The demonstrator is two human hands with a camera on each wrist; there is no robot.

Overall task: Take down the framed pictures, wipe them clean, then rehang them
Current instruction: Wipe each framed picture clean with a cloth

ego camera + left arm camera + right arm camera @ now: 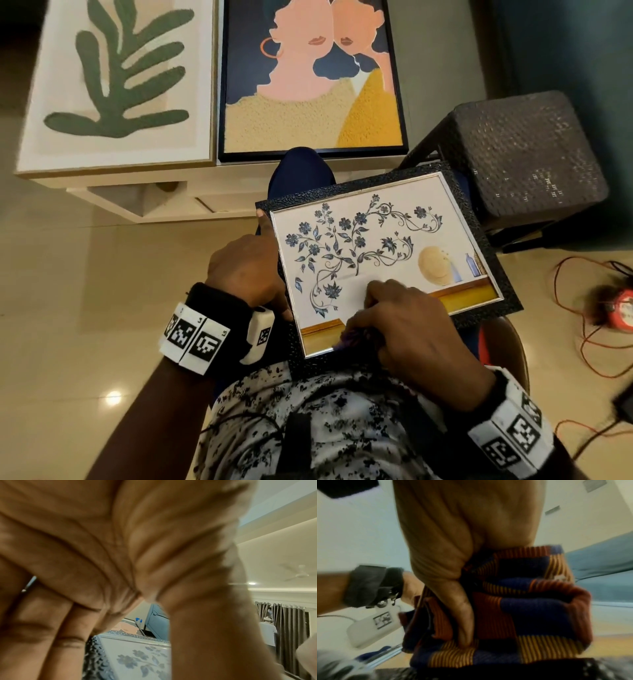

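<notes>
You're balancing the floral picture (383,253) on your lap, your left hand (246,270) curling its grip round the frame edge, your right hand (411,329) bunching a striped cloth (522,608) on the glass. Pressing harder is risking it sliding off. Only the right wrist view is showing the cloth properly

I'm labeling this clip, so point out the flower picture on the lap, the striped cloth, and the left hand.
flower picture (359,246), head view, glass.
striped cloth (530,609), right wrist view, bunched middle.
left hand (245,265), head view, back.
</notes>
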